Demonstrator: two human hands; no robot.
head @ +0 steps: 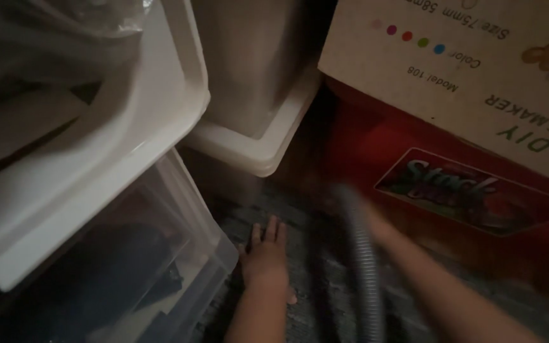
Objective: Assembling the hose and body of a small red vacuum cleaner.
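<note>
Left hand (267, 254) is flat on the floor (312, 305), palm down, fingers spread and pointing away, not holding anything. It sits just beside the corner of a clear plastic bin (160, 254) with something dark inside.

Right hand (376, 225) is blurry, so I honestly can't tell whether it's closed or loose, but it looks wrapped on a grey ribbed hose (363, 267). The hose runs down the floor between the two forearms, from near the red box toward the bottom edge of the shot.

Further out: the clear bin has a white lid (96, 184) and another bin stacked on it at the left. Behind the left hand there's a white tub (255, 140). On the right, a red cardboard box (376, 146) with a picture label, and a tan cardboard box (478, 70) with coloured dots on top of it. Pretty dark down there overall.
</note>
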